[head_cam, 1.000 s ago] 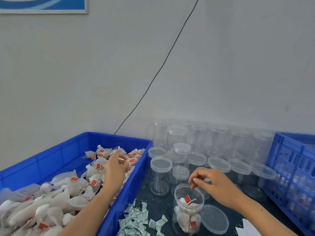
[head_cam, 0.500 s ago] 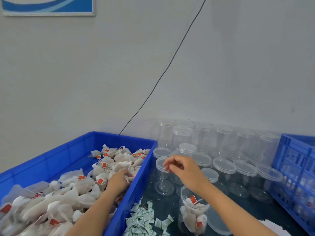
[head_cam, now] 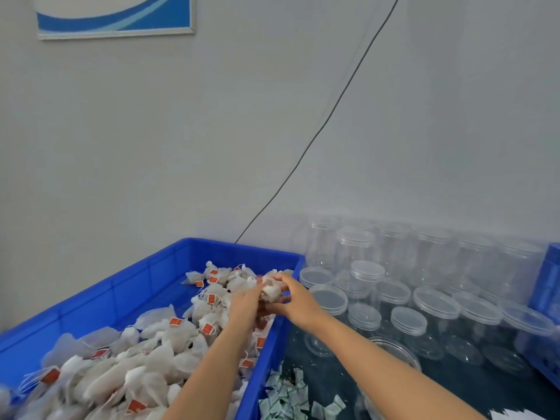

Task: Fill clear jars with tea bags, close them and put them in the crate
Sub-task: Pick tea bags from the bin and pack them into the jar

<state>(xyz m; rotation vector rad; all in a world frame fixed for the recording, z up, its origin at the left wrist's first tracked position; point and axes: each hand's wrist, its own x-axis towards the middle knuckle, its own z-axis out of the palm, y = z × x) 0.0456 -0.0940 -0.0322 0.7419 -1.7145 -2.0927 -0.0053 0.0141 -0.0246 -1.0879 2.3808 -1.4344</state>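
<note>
Tea bag held above the blue bin's right edge, both hands meeting on it: left hand and right hand pinch it with curled fingers. Clear jars stand just right.

A pale grey wall filled most of the view. High on it, at the upper left, hung a framed picture with blue and white curves, cut off by the top edge. A thin black cable ran slantwise down the wall from the upper right and passed out of sight behind the things below. On the dark tabletop, near the bottom edge, lay a loose heap of small green-and-white paper packets. A scrap of white paper showed at the lower right.
</note>
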